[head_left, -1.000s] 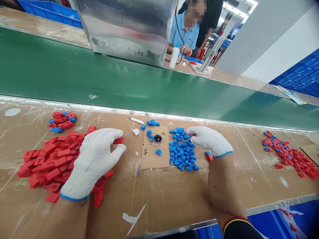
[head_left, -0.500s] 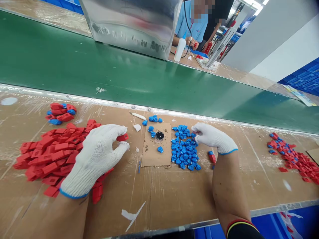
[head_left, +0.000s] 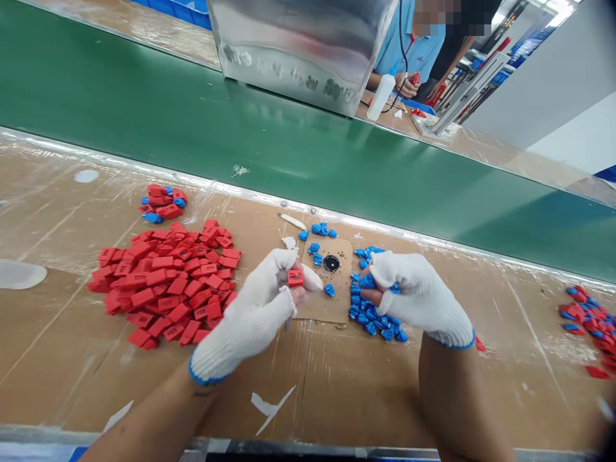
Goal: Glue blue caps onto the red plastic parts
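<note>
My left hand (head_left: 250,314), in a white knit glove with bare fingertips, pinches a small red plastic block (head_left: 295,277) with an opening in its end. It is over the left edge of a cardboard piece (head_left: 315,310). My right hand (head_left: 423,295), gloved the same way, grips a small blue plastic piece (head_left: 366,282) between thumb and fingers, above a pile of blue pieces (head_left: 371,327). A round black-topped dish (head_left: 331,263) sits on the cardboard between both hands, with a few blue pieces around it. Left of my left hand spreads a heap of red blocks (head_left: 168,279).
A small mixed red and blue pile (head_left: 163,203) lies at the upper left, another (head_left: 590,321) at the far right. Beyond the bench runs a green conveyor belt (head_left: 192,135). Behind it stand a metal housing (head_left: 303,58), a white bottle (head_left: 382,96) and a person (head_left: 423,45).
My left hand has moved right from the red heap, carrying the red block toward the cardboard. The right hand has come off the blue pile with a blue piece. The view has shifted.
</note>
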Motion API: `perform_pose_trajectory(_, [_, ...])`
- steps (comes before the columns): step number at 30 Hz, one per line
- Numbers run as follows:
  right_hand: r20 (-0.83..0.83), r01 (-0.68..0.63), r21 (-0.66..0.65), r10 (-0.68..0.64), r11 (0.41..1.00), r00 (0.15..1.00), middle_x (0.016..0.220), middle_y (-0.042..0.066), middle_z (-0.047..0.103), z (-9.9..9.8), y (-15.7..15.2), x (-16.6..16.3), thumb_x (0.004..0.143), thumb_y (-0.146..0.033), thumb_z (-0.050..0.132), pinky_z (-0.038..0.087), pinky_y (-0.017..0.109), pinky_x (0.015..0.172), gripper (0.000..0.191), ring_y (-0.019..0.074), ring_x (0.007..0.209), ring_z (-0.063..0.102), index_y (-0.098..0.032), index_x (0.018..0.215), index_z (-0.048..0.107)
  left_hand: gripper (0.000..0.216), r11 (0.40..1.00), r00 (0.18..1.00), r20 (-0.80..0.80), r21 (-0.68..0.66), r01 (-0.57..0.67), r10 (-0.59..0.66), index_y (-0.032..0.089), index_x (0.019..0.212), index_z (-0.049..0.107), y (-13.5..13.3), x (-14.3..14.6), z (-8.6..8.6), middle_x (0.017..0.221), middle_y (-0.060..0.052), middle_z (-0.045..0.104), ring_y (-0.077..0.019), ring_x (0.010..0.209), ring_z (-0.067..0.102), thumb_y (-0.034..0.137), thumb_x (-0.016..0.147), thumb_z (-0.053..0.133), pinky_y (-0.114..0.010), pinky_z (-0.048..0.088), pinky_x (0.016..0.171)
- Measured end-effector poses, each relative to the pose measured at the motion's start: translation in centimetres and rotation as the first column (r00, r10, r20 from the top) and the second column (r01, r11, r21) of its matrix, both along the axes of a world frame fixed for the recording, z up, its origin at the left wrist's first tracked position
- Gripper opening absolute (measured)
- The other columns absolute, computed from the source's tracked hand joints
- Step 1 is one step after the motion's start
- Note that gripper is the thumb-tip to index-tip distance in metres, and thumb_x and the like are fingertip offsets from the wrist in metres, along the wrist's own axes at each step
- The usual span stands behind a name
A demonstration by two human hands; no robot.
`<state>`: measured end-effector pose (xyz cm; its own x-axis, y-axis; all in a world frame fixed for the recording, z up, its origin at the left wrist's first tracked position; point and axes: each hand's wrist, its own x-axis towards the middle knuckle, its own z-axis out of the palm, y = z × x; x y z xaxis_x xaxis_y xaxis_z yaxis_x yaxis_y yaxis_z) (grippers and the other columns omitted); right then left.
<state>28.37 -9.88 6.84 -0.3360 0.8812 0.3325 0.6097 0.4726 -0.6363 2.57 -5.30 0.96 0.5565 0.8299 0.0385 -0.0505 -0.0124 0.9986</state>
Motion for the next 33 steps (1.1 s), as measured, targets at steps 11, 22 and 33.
perform_pose_trajectory(11, [0.219,0.003,0.337,-0.082,0.942,0.972,0.072,-0.002,0.064,-1.5,-1.0,-7.5,0.092,-0.005,0.06,0.041,0.031,0.062,0.022,0.0161,0.069,0.054,-0.023,0.081,0.057,0.04,0.911,0.965,0.258,-0.407,0.061,0.051,0.02,0.1,0.055,-1.7,1.7,0.7,0.078,0.004,0.053,-0.0078,0.061,0.048,0.053,0.093,0.077,-0.02,0.044,0.056])
perform_pose_trajectory(22, [0.044,0.106,0.238,-0.119,0.966,0.992,0.097,0.004,0.061,-1.7,-1.6,-6.1,0.09,-0.024,0.074,0.056,0.036,0.071,0.012,0.0215,0.087,0.061,-0.026,0.099,0.066,0.043,0.906,0.902,0.427,-0.406,0.125,0.067,0.022,0.097,0.053,-1.7,1.5,-0.5,0.075,0.006,0.052,-0.0065,0.055,0.047,0.056,0.093,0.079,-0.019,0.04,0.051])
perform_pose_trajectory(33, [0.094,0.335,0.138,-0.349,0.932,0.932,0.089,0.002,0.068,-2.4,0.6,-2.8,0.093,-0.016,0.066,0.053,0.035,0.072,0.012,0.0207,0.084,0.065,-0.026,0.096,0.072,0.037,0.875,0.856,0.428,-0.48,-0.058,0.291,0.021,0.103,0.055,0.4,1.3,0.3,0.075,0.004,0.061,-0.0093,0.058,0.053,0.054,0.096,0.07,-0.021,0.041,0.053])
